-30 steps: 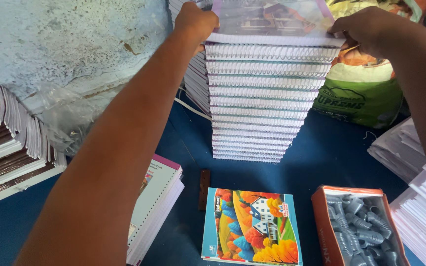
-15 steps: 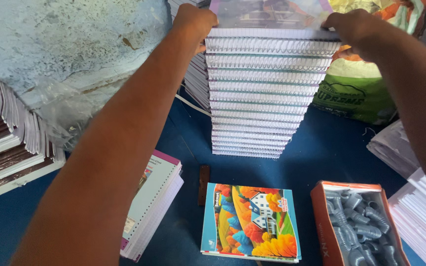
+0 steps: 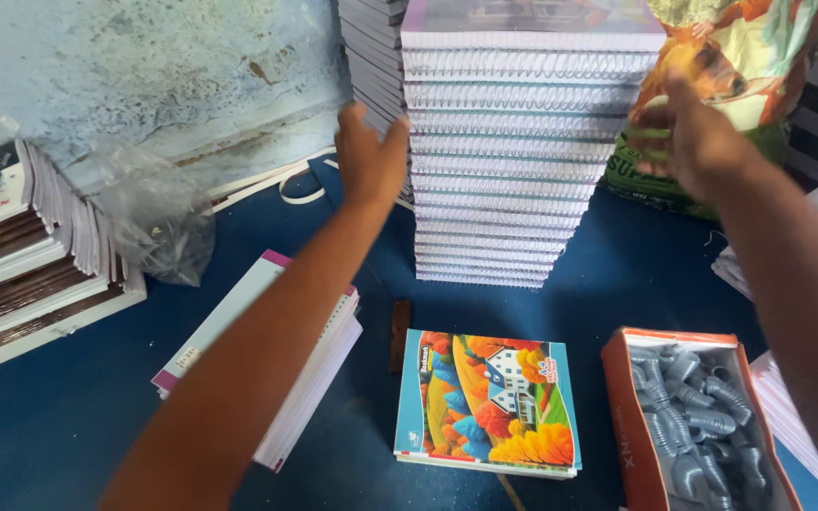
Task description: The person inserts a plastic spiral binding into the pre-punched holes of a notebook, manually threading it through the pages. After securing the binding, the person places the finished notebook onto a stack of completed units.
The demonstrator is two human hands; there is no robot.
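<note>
At the far left we see slumped piles of books point(image 3: 21, 255) against the pale wall, with a crumpled clear plastic bag point(image 3: 158, 222) just beside them. Next comes a pink-edged notebook pile point(image 3: 310, 378) on the blue table point(image 3: 68, 416), partly covered by our left forearm.

Our left hand point(image 3: 369, 156) is open, fingers spread, its palm just beside the left edge of the tall stack of spiral notebooks point(image 3: 513, 161); whether it touches we cannot tell. The stack stands upright at the middle of the table's far side, with a darker stack behind it. In front of it lies a notebook with a colourful house cover point(image 3: 487, 402), and a small dark strip rests to its left.

Our right hand point(image 3: 693, 137) is open too, fingers loose, held near the stack's right side but apart from it, in front of a printed sack point(image 3: 740, 57). Below it sits an orange box of grey coils point(image 3: 698, 421).

Half a second ago both hands rested on the stack's top corners; now they are lower and flank its sides.
</note>
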